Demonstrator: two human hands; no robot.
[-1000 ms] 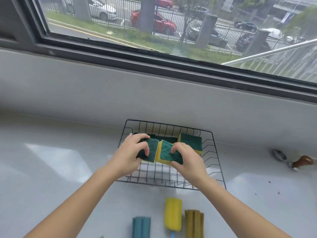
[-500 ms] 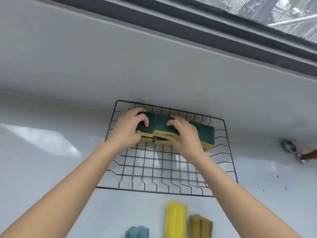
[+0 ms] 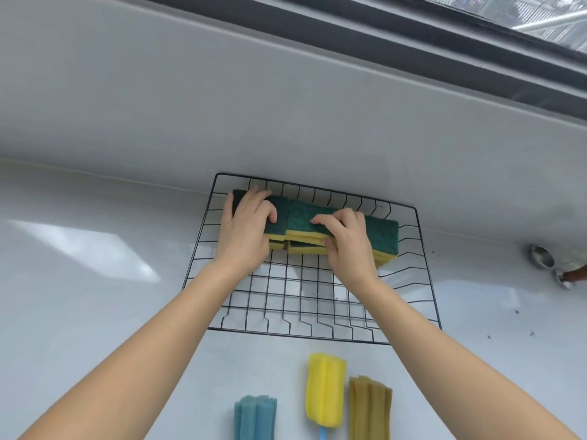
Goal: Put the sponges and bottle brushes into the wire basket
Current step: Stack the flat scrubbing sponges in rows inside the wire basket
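A black wire basket (image 3: 317, 331) stands on the white counter against the wall. Several green-and-yellow sponges (image 3: 386, 236) lie stacked along its back edge. My left hand (image 3: 246, 231) presses on the left sponge (image 3: 279, 222), fingers curled over its green top. My right hand (image 3: 344, 241) grips the middle sponge (image 3: 301, 217), thumb under its yellow side. Three bottle brushes lie on the counter in front of the basket: a blue one (image 3: 255, 417), a yellow one (image 3: 325, 389) and a brown one (image 3: 370, 408).
A grey wall (image 3: 286, 106) rises right behind the basket, with a dark window frame (image 3: 444, 49) above. At the right edge lie a metal piece (image 3: 541, 256) and a brown-handled object (image 3: 575, 276). Small dark specks dot the counter (image 3: 95, 296) at right.
Both hands have carried the two sponges from mid-air down onto the row at the back of the basket. The view has tilted downward, so the window is almost out of frame.
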